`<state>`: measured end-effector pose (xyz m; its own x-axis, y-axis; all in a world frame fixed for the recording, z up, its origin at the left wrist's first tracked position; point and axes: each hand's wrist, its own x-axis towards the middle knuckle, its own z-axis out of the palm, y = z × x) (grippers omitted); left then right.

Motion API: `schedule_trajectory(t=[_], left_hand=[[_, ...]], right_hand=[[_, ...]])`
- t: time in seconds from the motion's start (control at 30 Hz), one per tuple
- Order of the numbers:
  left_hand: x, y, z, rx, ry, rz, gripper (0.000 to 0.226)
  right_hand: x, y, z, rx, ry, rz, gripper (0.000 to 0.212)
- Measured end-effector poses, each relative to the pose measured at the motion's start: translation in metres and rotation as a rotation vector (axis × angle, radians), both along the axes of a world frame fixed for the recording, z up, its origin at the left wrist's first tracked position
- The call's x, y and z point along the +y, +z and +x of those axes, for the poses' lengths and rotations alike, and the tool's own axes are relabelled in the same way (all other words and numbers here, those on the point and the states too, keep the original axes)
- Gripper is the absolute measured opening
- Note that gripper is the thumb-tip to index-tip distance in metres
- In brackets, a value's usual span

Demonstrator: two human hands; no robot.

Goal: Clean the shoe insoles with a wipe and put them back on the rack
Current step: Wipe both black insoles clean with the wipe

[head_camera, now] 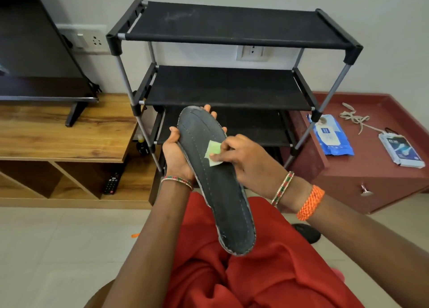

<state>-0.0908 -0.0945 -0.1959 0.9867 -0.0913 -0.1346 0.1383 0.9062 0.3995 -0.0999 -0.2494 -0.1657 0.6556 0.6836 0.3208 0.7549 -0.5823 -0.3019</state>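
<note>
Wipe under right fingers, on insole

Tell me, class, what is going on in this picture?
A seated person is cleaning a dark shoe insole. The left hand holds it from underneath, while the right hand presses a small green wipe against its upper surface. The black rack stands just behind. A blue wipes pack lies on the red cabinet.

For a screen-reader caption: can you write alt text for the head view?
A person's left hand holds a dark insole while the right hand presses a pale green wipe onto it. Behind stands a black shoe rack, with a blue wipe packet on a red cabinet.
</note>
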Motion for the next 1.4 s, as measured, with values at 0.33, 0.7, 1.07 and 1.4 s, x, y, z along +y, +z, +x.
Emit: schedule_trajectory(t=[0.33,0.7,1.07,1.4], left_hand=[[-0.045,-0.005,-0.010,0.082,-0.010,0.053,0.081],[-0.063,-0.013,-0.032,0.127,-0.113,0.121,0.062],[-0.056,0.018,-0.033,0.142,-0.031,0.356,0.056],[-0.047,0.025,-0.033,0.133,-0.027,0.199,0.061]], right_hand=[[0.015,-0.011,-0.004,0.029,-0.130,0.193,0.036],[0.001,-0.017,0.018,0.027,-0.290,0.217,0.041],[0.007,0.000,0.008,-0.080,-0.315,-0.086,0.057],[0.017,-0.002,-0.022,-0.089,-0.304,-0.167,0.070]])
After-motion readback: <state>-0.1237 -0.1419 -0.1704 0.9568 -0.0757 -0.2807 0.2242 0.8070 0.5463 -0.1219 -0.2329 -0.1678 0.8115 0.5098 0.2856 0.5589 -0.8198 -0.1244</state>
